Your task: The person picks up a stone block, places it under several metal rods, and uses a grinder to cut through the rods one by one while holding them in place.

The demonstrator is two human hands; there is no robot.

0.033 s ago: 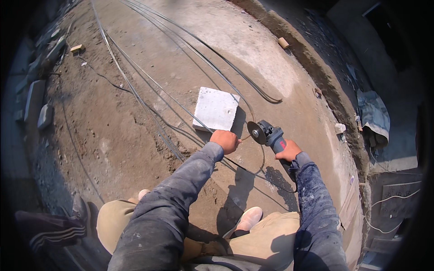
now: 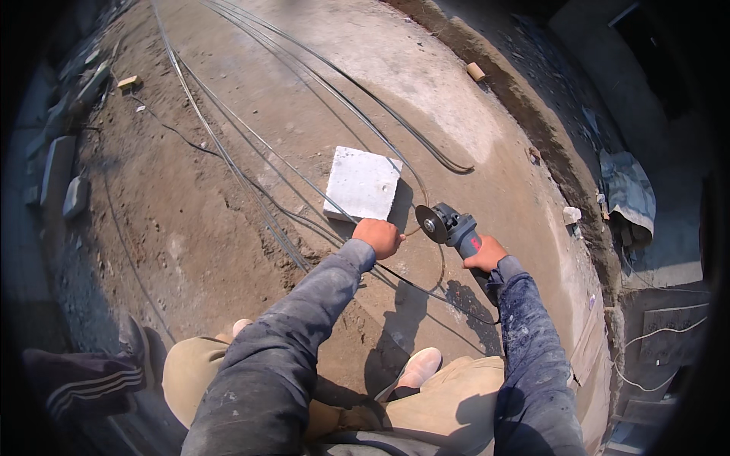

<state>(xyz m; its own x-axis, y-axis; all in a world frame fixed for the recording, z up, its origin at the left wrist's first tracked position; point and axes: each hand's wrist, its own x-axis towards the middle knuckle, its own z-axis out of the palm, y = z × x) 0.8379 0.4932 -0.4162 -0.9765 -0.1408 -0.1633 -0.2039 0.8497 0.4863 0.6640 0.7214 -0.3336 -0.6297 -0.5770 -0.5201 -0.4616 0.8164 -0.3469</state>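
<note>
Right hand [image 2: 487, 254] grips angle grinder [image 2: 450, 226] by its body. Left hand [image 2: 379, 237] fisted on thin steel wire [image 2: 304, 186] beside white block [image 2: 363, 183]; ground is concrete.

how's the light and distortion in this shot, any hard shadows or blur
Head view: hard sun throws dark, sharp shadows right of the pale block and beneath the angle grinder and right hand; the block glares nearly white; long rods bow from fisheye; black corners; centre sharp.
</note>
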